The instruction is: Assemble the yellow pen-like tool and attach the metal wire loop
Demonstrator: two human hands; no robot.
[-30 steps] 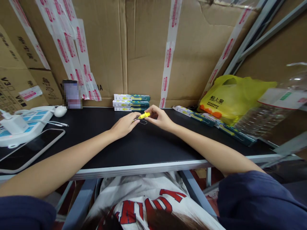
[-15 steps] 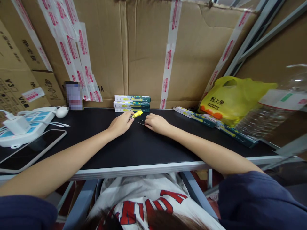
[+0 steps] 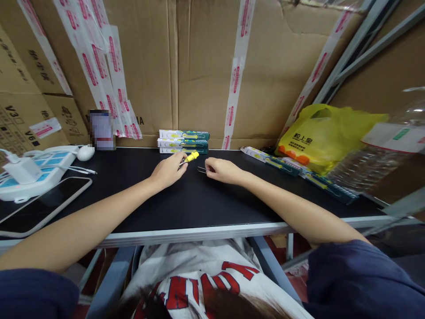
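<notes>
My left hand is closed on a small tool with a bright yellow end, which sticks out past the fingertips to the right. A bit of metal shows under those fingers; the rest of the tool is hidden. My right hand is closed on a thin metal wire piece, its two slim prongs pointing left across the gap between the hands. Its other end is covered by the fingers. Both hands are low over the black tabletop. Just behind them lies a stack of slim printed boxes.
To the right are more slim boxes, a yellow plastic bag and a large clear bottle. A power strip with cables, a phone and a propped screen are on the left. Taped cardboard walls the back.
My right hand has shifted slightly right with the wire piece, away from the yellow end. The prongs show at a different angle. My left hand has hardly moved.
</notes>
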